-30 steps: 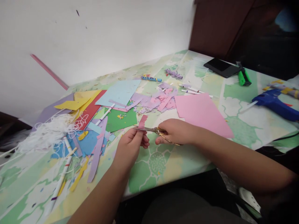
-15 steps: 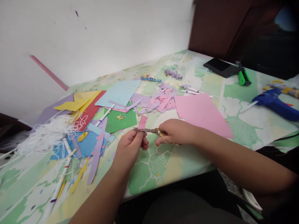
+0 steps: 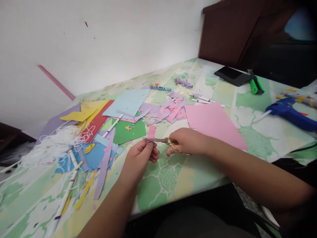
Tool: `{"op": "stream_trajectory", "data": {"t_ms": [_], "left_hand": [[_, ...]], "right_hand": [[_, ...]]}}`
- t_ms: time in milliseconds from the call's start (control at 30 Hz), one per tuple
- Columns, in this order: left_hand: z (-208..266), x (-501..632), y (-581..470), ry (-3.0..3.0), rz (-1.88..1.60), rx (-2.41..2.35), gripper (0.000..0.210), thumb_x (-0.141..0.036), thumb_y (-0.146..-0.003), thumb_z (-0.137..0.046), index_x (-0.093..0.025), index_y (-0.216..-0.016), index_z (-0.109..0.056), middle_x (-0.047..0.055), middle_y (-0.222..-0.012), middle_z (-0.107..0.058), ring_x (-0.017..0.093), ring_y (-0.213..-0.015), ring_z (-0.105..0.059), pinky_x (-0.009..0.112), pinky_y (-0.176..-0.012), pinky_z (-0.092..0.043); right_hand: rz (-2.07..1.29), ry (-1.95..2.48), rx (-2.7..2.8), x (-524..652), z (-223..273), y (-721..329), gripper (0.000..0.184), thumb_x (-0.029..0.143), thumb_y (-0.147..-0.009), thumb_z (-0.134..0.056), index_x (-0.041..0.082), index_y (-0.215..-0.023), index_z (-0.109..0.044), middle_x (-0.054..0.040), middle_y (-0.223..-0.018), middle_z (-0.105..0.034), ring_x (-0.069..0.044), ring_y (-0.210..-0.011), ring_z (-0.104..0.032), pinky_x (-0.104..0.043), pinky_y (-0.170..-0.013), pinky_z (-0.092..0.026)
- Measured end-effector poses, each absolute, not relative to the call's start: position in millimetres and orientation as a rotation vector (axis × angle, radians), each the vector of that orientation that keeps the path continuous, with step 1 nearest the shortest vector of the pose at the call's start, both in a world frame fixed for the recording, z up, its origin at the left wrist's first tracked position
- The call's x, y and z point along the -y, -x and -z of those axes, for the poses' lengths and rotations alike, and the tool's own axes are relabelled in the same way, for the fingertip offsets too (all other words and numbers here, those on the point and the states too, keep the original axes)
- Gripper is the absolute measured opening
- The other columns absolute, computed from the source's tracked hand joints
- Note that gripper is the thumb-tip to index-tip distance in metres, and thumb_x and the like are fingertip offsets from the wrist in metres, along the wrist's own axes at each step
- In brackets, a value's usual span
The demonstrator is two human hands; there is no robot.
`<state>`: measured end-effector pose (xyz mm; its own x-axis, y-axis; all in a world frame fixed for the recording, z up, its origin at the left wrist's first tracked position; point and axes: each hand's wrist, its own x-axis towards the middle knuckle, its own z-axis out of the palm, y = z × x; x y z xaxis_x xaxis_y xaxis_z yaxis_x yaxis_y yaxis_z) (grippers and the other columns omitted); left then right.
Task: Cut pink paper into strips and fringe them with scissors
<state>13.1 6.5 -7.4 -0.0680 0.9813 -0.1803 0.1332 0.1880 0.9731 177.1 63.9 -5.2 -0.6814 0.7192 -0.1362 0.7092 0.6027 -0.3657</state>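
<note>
My left hand (image 3: 142,154) pinches the lower end of a small pink paper strip (image 3: 152,132) between thumb and fingers. Along one edge the strip looks fringed with short cuts. My right hand (image 3: 184,141) grips a pair of gold-handled scissors (image 3: 163,140), its fingers in the handle loops. The blades point left and lie across the strip just above my left thumb. Behind the strip are a green paper piece (image 3: 131,130) and a heap of pink and purple scraps (image 3: 170,109). A large pink sheet (image 3: 214,120) lies beyond my right hand.
White string (image 3: 53,143) lies tangled at left, near blue paper (image 3: 95,155), a purple strip (image 3: 105,168) and markers. A light blue sheet (image 3: 127,102) lies farther back. At right are a blue glue gun (image 3: 292,112), a green cutter (image 3: 257,85) and a black tablet (image 3: 232,76).
The whole view has shifted slightly, so the table sits a little lower in the picture. Both hands keep nearly the same pose, the scissors still across the pink strip.
</note>
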Motion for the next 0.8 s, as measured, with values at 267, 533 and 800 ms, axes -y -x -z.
{"op": "stream_trajectory", "data": {"t_ms": [267, 533, 800], "left_hand": [[5, -4, -13, -1.211, -1.078, -1.422, 0.012, -0.024, -0.069, -0.045, -0.016, -0.064, -0.051, -0.003, -0.052, -0.053, 0.010, -0.047, -0.050, 0.024, -0.047, -0.042], [0, -3, -14, -1.238, -1.007, -1.442, 0.013, -0.025, -0.070, -0.044, -0.016, -0.063, -0.050, -0.003, -0.050, -0.052, 0.010, -0.047, -0.049, 0.024, -0.048, -0.041], [-4, -3, -15, -1.237, -0.980, -1.467, 0.013, -0.025, -0.069, -0.045, -0.015, -0.062, -0.050, -0.003, -0.046, -0.051, 0.009, -0.044, -0.047, 0.023, -0.048, -0.039]], "right_hand": [[-0.654, 1.116, 2.811, -60, 4, -180, 0.054, 0.064, -0.065, -0.029, 0.015, -0.067, -0.053, -0.0020, -0.056, -0.049, -0.009, -0.046, -0.037, -0.020, -0.042, -0.020], [-0.678, 1.093, 2.828, -61, 6, -178, 0.055, 0.064, -0.064, -0.030, 0.015, -0.067, -0.053, -0.0024, -0.057, -0.050, -0.009, -0.047, -0.037, -0.020, -0.043, -0.020], [-0.666, 1.070, 2.837, -62, 8, -178, 0.058, 0.067, -0.062, -0.029, 0.015, -0.066, -0.054, -0.0020, -0.056, -0.051, -0.009, -0.047, -0.037, -0.020, -0.043, -0.020]]}}
